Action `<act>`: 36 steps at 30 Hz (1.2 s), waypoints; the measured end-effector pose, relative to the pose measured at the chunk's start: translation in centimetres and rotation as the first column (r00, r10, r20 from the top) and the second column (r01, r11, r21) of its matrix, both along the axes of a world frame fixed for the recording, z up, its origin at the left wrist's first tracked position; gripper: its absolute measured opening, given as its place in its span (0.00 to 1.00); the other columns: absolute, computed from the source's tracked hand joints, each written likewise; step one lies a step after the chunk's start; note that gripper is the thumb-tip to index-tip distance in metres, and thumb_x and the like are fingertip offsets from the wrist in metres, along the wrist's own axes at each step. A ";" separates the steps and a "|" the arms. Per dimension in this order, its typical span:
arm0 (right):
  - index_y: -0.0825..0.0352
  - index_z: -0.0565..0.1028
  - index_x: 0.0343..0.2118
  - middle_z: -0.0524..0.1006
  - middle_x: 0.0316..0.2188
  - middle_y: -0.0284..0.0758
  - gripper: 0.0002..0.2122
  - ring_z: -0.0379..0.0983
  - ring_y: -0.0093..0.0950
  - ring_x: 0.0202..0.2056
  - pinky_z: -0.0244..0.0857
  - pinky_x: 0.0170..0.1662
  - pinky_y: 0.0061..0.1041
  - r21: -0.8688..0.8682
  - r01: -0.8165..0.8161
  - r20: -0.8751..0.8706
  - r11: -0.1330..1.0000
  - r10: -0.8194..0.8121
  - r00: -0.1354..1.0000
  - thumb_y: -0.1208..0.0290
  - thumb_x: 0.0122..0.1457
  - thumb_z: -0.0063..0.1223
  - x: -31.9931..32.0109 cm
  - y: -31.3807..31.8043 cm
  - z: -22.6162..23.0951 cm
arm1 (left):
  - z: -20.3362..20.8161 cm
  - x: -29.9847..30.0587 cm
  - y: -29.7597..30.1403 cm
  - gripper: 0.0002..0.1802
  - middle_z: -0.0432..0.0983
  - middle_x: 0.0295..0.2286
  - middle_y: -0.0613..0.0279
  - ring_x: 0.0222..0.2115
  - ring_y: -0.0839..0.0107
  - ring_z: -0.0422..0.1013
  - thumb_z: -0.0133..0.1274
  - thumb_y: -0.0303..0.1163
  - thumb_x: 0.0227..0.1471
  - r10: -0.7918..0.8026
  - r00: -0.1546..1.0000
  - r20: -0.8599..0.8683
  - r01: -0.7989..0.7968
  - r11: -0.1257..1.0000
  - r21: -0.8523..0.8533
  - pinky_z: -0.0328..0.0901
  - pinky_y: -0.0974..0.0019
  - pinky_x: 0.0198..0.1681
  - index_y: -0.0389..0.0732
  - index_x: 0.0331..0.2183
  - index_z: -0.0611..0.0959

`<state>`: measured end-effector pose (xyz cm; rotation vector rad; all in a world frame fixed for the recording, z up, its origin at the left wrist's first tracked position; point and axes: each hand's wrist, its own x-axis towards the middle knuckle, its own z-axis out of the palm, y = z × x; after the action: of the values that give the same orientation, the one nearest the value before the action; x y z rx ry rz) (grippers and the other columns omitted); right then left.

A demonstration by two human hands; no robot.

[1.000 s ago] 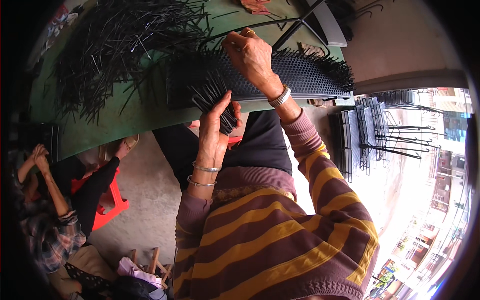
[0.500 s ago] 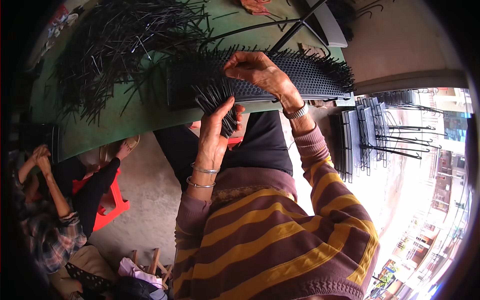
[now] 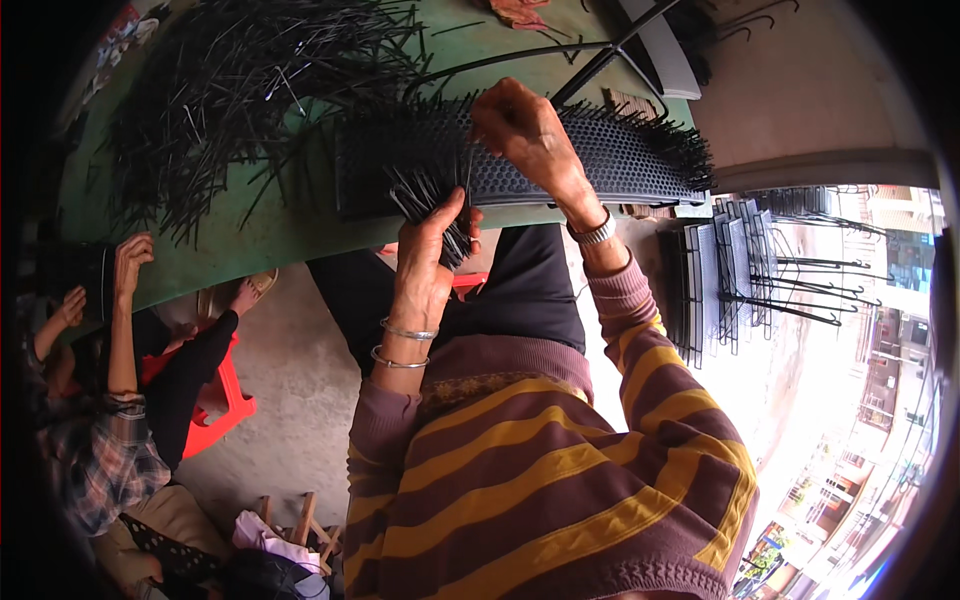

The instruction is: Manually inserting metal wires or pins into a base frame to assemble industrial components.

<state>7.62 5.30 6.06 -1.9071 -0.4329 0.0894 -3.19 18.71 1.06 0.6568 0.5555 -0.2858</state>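
Observation:
My left hand [image 3: 430, 240] is closed around a bundle of thin black sticks [image 3: 418, 192], which fan out past the thumb. Just above and to the right, my right hand [image 3: 525, 135] is closed in a pinch; what its fingertips hold, if anything, is too fine to make out. Beneath both hands, along the table's near edge, lies a long black perforated panel [image 3: 600, 160] with round holes. Many similar black sticks [image 3: 680, 150] stand up along its far edge and right end. Their tips are partly hidden behind my right hand.
A large heap of loose black sticks [image 3: 250, 80] covers the left of the green table [image 3: 240, 240]. A black metal frame [image 3: 600, 60] stands behind the panel. Finished-looking racks [image 3: 730, 270] are stacked at right. A co-worker's hand [image 3: 133, 255] is at left, near a red stool [image 3: 225, 400].
My right hand has moved slightly up and right, away from the bundle, and turned. My left hand stays nearly still. The co-worker's hands have parted, one rising to the table edge.

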 end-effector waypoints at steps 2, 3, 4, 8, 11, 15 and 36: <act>0.72 0.70 0.34 0.76 0.24 0.36 0.05 0.67 0.18 0.21 0.63 0.25 0.18 0.102 0.022 0.093 0.995 -0.031 0.995 0.75 0.61 0.48 0.1 -0.1 -1.0 | -0.2 0.1 0.1 0.10 0.77 0.22 0.59 0.18 0.73 0.70 0.60 0.33 0.51 0.014 1.000 0.005 -0.014 1.000 0.006 0.64 0.70 0.19 0.36 0.30 0.81; 0.72 0.70 0.34 0.76 0.24 0.36 0.05 0.67 0.18 0.21 0.63 0.25 0.18 0.101 0.019 0.092 0.995 -0.028 0.995 0.75 0.61 0.48 0.0 0.0 -0.9 | -0.3 0.1 0.1 0.10 0.77 0.22 0.58 0.18 0.72 0.70 0.60 0.33 0.51 0.029 1.000 0.008 -0.029 0.999 0.013 0.64 0.69 0.19 0.36 0.30 0.81; 0.72 0.69 0.34 0.76 0.24 0.35 0.04 0.67 0.18 0.21 0.63 0.25 0.18 0.136 0.072 0.129 0.988 -0.090 0.988 0.76 0.61 0.47 -0.3 0.1 -0.7 | -0.5 0.0 0.2 0.10 0.77 0.22 0.58 0.18 0.72 0.70 0.60 0.33 0.51 0.032 0.999 0.007 -0.032 0.999 0.012 0.64 0.69 0.19 0.36 0.30 0.81; 0.70 0.68 0.34 0.77 0.25 0.36 0.03 0.73 0.21 0.23 0.67 0.28 0.19 0.133 0.245 0.250 0.960 -0.272 0.929 0.77 0.61 0.46 0.3 0.3 0.3 | -0.6 -0.3 0.2 0.08 0.76 0.21 0.60 0.18 0.73 0.70 0.59 0.33 0.51 0.032 0.999 -0.005 -0.032 0.999 0.018 0.65 0.71 0.19 0.38 0.30 0.80; 0.68 0.65 0.34 0.76 0.22 0.37 0.02 0.77 0.27 0.22 0.69 0.25 0.23 0.136 0.260 0.448 0.956 -0.293 0.844 0.80 0.61 0.44 1.4 0.7 -0.8 | -0.4 -0.6 0.3 0.07 0.76 0.21 0.61 0.18 0.75 0.70 0.59 0.33 0.52 0.041 0.999 -0.020 -0.041 0.999 -0.011 0.65 0.71 0.19 0.40 0.30 0.80; 0.68 0.68 0.35 0.79 0.25 0.35 0.01 0.79 0.25 0.26 0.70 0.30 0.21 0.069 0.293 0.490 0.954 -0.288 0.823 0.77 0.62 0.46 2.0 0.9 -1.8 | -0.5 -0.8 0.1 0.07 0.76 0.22 0.62 0.19 0.76 0.70 0.57 0.33 0.53 0.032 0.999 -0.004 -0.032 0.998 -0.061 0.66 0.72 0.20 0.41 0.30 0.80; 0.69 0.73 0.33 0.78 0.25 0.36 0.01 0.80 0.26 0.28 0.69 0.28 0.23 -0.126 0.114 0.515 0.985 -0.034 0.856 0.79 0.58 0.51 2.9 1.2 -0.7 | -0.2 -1.1 -0.1 0.08 0.76 0.22 0.61 0.20 0.74 0.70 0.58 0.33 0.53 -0.008 1.000 0.004 0.008 0.999 -0.039 0.65 0.70 0.20 0.38 0.30 0.80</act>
<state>10.50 6.47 5.39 -2.0883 -0.7252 -0.4637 -4.24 18.64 0.90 0.6214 0.5421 -0.3017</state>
